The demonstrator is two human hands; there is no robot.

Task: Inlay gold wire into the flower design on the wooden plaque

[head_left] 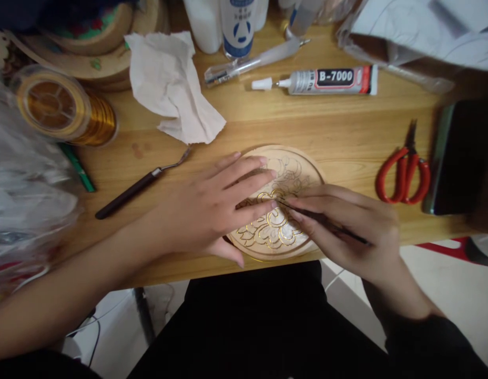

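At the near edge of the table (346,137), my left hand (212,205) lies open on the wooden disc (295,166) while my right hand (346,226) pinches a thin tool (325,222) to its gold wire (263,235), and I judge the disc light and stiff, the wire easily bent, so I'd grip the rim.

The table (346,131) is pale, smooth wood with visible grain. The disc (303,168) is matt bare wood with shiny gold lines. Upper left, the spool (66,108) holds glossy gold wire. The tissue (169,84) is crumpled paper. The scissors (408,155) have glossy red plastic handles.
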